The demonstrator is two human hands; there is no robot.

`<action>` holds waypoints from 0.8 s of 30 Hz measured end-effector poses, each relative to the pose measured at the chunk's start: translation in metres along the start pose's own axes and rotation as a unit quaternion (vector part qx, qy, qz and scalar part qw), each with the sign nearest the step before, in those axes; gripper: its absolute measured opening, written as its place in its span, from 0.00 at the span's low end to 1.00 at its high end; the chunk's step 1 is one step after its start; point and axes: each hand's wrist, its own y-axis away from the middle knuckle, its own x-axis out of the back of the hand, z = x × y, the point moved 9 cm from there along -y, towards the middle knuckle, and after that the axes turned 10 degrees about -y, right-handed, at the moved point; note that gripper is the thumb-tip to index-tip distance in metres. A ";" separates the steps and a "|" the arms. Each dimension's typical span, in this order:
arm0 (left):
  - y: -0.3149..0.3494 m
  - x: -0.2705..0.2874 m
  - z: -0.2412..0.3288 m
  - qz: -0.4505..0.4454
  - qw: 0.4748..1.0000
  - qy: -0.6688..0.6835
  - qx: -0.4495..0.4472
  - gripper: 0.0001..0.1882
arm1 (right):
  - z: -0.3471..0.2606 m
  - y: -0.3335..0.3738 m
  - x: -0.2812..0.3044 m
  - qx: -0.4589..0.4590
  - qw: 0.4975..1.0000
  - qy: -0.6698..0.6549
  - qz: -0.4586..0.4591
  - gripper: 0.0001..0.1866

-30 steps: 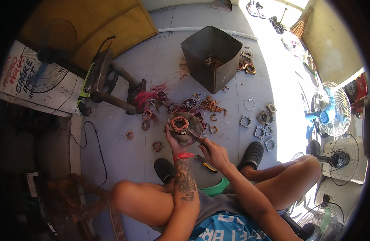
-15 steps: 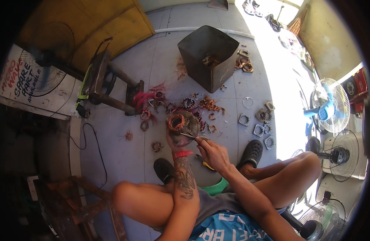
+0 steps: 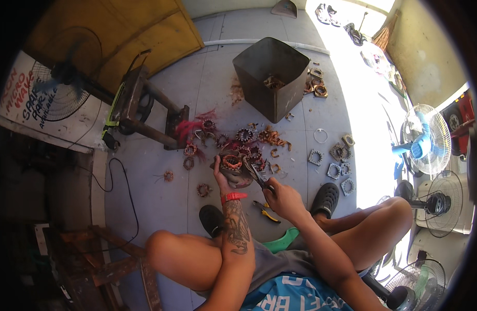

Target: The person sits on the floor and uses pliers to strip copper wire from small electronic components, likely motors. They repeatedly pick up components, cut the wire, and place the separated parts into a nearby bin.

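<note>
Gripped in right hand (image 3: pixel 286 199): pliers (image 3: pixel 257 177); in left hand (image 3: pixel 221 177): copper-wound stator (image 3: pixel 232 168), probably dense, stiff, best held by outer rim.

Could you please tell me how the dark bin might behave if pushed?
The bin would probably feel stiff, since its walls stand straight. It may tip if pushed high, being tall. Scrap low inside may steady it slightly.

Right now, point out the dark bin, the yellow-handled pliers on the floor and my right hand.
Bin (image 3: pixel 258 94): head view, on its outer side wall.
Pliers (image 3: pixel 270 215): head view, on the yellow handle.
Right hand (image 3: pixel 286 199): head view, on its back.
</note>
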 end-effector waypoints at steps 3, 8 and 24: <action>0.001 0.008 -0.011 0.054 0.997 0.017 0.054 0.28 | 0.002 0.003 -0.001 -0.031 0.998 -0.057 -0.024 0.15; 0.005 0.002 -0.004 0.058 0.998 -0.038 0.004 0.21 | 0.006 -0.004 -0.014 -0.058 0.992 -0.103 -0.046 0.17; 0.010 0.061 -0.088 0.138 0.975 -0.131 0.113 0.11 | 0.081 0.003 -0.091 -0.191 0.934 -0.301 -0.033 0.20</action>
